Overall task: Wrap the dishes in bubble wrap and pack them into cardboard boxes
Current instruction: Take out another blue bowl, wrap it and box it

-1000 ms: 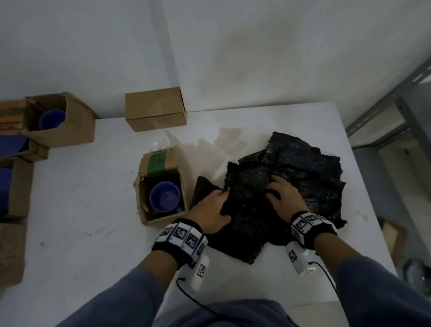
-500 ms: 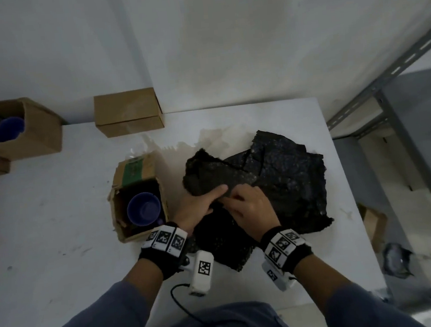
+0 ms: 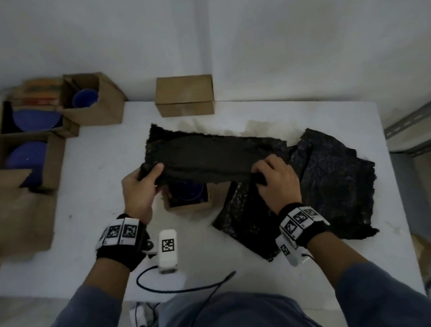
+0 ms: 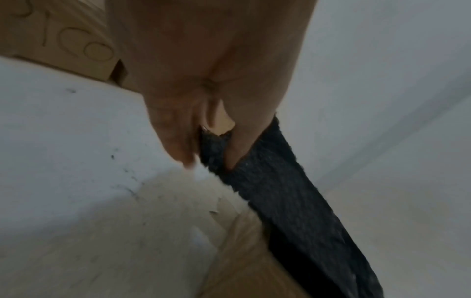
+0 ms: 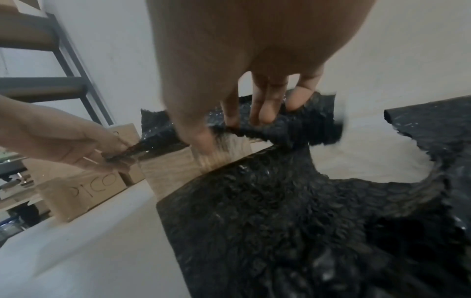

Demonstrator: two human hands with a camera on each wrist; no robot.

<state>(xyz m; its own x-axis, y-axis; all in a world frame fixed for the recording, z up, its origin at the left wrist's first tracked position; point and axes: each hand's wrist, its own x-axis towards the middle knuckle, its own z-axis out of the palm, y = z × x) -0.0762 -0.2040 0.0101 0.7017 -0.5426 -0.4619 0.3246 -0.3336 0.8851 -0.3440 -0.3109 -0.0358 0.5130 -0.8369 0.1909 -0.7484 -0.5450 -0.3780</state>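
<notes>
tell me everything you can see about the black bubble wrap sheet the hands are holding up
The black bubble wrap sheet is a dark, bubbled plastic piece with ragged edges, stretched out wide and lifted off the white table. The left hand pinches its left end and the right hand grips its right end. It hangs over the small open box holding a blue dish, beside more black wrap lying flat.

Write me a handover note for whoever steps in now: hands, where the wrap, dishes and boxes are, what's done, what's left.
Left hand and right hand each pinch one end of a black bubble wrap sheet, stretched above the small open cardboard box holding an unwrapped blue cup.
More black wrap sheets lie on the white table, right.
Left-side open boxes hold blue dishes, wrapping unclear.
Done: one sheet taken.
Left: wrap, pack.
</notes>
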